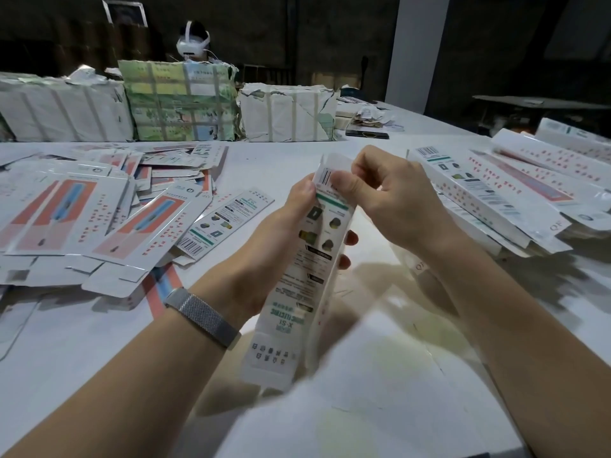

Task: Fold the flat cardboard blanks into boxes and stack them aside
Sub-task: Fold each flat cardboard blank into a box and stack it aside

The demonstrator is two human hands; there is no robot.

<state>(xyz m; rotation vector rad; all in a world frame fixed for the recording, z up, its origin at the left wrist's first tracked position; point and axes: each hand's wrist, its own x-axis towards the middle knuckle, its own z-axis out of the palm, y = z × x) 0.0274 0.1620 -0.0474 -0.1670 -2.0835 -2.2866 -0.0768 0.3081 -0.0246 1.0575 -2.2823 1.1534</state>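
Note:
A long, narrow white box (297, 292) with green print and a barcode stands tilted above the table in the middle of the view. My left hand (291, 226) grips its body from the left, fingertips showing round its right side. My right hand (390, 200) pinches the top flap at the far end, beside the barcode. A heap of flat white and orange blanks (99, 209) lies at the left. Folded long boxes (502, 193) lie stacked at the right.
Wrapped, taped bundles (178, 100) stand in a row along the far side of the white table (82, 358). A person with a white headset (193, 41) sits behind them. Loose papers (367, 117) lie at the far right.

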